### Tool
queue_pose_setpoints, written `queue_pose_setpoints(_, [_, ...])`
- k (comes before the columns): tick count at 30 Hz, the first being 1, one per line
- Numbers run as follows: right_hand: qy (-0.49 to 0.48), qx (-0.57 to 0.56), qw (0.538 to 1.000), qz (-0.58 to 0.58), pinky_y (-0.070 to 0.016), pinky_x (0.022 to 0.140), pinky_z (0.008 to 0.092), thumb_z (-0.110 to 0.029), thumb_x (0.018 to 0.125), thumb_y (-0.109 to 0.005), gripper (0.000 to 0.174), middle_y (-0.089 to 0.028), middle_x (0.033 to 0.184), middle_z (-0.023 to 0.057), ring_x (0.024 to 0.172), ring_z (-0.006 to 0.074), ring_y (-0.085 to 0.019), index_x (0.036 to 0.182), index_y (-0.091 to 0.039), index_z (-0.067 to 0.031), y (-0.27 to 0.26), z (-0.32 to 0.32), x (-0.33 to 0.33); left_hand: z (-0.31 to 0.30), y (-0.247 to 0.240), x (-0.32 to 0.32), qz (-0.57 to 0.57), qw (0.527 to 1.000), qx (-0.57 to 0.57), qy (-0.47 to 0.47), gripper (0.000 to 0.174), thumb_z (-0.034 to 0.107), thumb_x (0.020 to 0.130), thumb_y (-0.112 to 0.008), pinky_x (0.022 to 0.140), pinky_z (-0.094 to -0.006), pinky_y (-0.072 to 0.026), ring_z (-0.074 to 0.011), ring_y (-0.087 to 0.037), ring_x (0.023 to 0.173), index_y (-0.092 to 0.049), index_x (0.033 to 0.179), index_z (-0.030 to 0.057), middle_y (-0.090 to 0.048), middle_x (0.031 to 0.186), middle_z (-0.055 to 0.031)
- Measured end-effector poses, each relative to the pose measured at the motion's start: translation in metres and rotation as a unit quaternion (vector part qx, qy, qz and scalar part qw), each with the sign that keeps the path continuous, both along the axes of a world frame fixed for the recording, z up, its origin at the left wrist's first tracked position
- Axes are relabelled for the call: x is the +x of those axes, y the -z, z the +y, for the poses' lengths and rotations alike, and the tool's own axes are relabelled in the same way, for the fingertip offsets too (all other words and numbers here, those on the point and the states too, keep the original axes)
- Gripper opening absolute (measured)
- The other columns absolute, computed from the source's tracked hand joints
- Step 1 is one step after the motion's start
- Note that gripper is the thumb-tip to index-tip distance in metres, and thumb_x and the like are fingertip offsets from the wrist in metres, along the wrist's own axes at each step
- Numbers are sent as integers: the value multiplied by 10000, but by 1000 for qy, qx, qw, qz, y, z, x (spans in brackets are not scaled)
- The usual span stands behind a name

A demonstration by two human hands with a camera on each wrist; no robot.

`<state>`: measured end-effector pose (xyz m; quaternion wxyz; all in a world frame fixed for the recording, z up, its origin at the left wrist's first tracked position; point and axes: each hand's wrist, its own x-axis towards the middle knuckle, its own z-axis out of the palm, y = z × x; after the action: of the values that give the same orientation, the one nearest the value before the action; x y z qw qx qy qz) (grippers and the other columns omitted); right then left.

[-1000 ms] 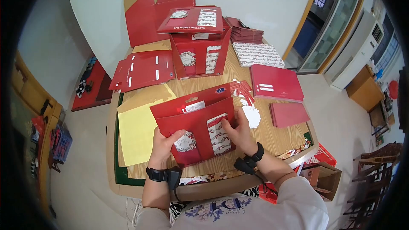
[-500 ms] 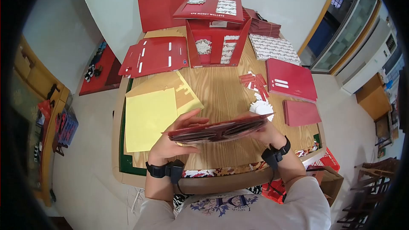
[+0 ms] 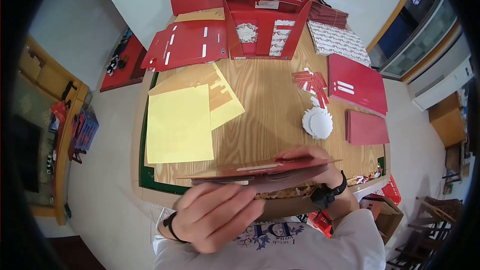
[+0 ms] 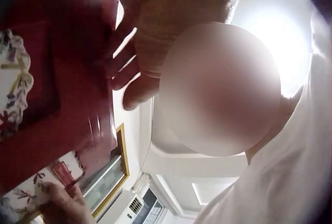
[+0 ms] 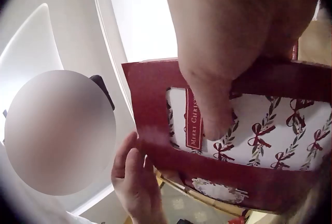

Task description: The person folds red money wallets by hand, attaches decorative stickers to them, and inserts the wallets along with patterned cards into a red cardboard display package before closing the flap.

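A red card pack (image 3: 280, 176) is held nearly edge-on over the table's front edge in the head view. My right hand (image 3: 331, 176) grips its right end. In the right wrist view the thumb (image 5: 218, 117) presses on a window showing bow-patterned white paper and a "Merry Christ..." label (image 5: 194, 120). My left hand (image 3: 215, 217) is at the pack's near left side, fingers extended and slightly blurred. The left wrist view has those fingers beside the edge of the red pack (image 4: 78, 89), with a wreath cutout (image 4: 13, 84) on its face.
Behind stands a red display box (image 3: 267, 12) marked "4PK Money Wallets". Yellow sheets (image 3: 180, 125) lie at left. To the right are white scalloped cutouts (image 3: 320, 122), red label strips (image 3: 315, 82), red cards (image 3: 357, 85), darker red cards (image 3: 367, 129) and a patterned stack (image 3: 340, 42).
The pack has tipped from face-up to nearly edge-on and moved toward the body. My left hand has let go of its left side and come round to the near side. The right hand keeps hold.
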<state>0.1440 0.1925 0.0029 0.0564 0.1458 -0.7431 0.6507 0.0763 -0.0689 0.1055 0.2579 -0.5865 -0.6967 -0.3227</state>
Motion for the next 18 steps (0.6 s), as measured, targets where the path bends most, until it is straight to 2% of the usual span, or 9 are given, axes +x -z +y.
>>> queue_pose_setpoints(3, [-16, -91, 992, -82, -479, 883, 338, -70, 760, -722, 514, -560, 1184, 131, 1068, 220, -566, 1204, -470, -12, -8, -9, 5, 21, 1, 5, 18, 995, -102, -12, 393, 169, 662, -754, 681, -315, -485, -230, -626, 818, -622, 1006, 32, -646, 911, -103])
queue_pose_setpoints(6, [-29, -120, 992, 4, -461, 925, 365, -68, 733, -747, 655, -491, 1240, 144, 1137, 242, -513, 1264, -365, -34, 7, -11, 7, 35, 6, 8, -1, 992, -124, -1, 381, 131, 676, -709, 710, -332, -489, -241, -628, 848, -608, 1013, -13, -641, 936, -121])
queue_pose_setpoints(9, [-14, -86, 996, -14, -433, 957, 373, -76, 714, -765, 675, -483, 1223, 143, 1161, 247, -490, 1249, -356, -33, 6, -9, 10, 42, 4, 9, -4, 992, -125, 2, 340, 77, 690, -640, 734, -350, -494, -254, -627, 862, -600, 1010, -30, -638, 932, -129])
queue_pose_setpoints(12, [-22, -59, 998, -4, -451, 933, 435, -88, 705, -775, 648, -481, 1193, 202, 1124, 302, -511, 1186, -343, -55, 1, -9, 8, 41, 6, 10, -15, 989, -146, 16, 341, 59, 689, -597, 735, -351, -495, -253, -628, 864, -596, 1017, -37, -639, 931, -133])
queue_pose_setpoints(15, [-41, -92, 995, -2, -409, 972, 379, -106, 769, -718, 564, -492, 1210, 156, 1144, 256, -504, 1214, -380, -31, 0, -9, 8, 39, 2, 13, -35, 987, -153, 18, 362, 64, 683, -624, 736, -357, -496, -261, -626, 875, -597, 1032, -28, -637, 939, -136])
queue_pose_setpoints(18, [-65, -96, 993, -5, -412, 960, 375, -130, 796, -691, 509, -502, 1199, 167, 1131, 260, -514, 1192, -388, -27, 6, -5, 9, 18, -12, 13, 18, 986, -154, -57, 405, 74, 659, -664, 733, -347, -497, -262, -628, 864, -597, 1051, -4, -638, 935, -131])
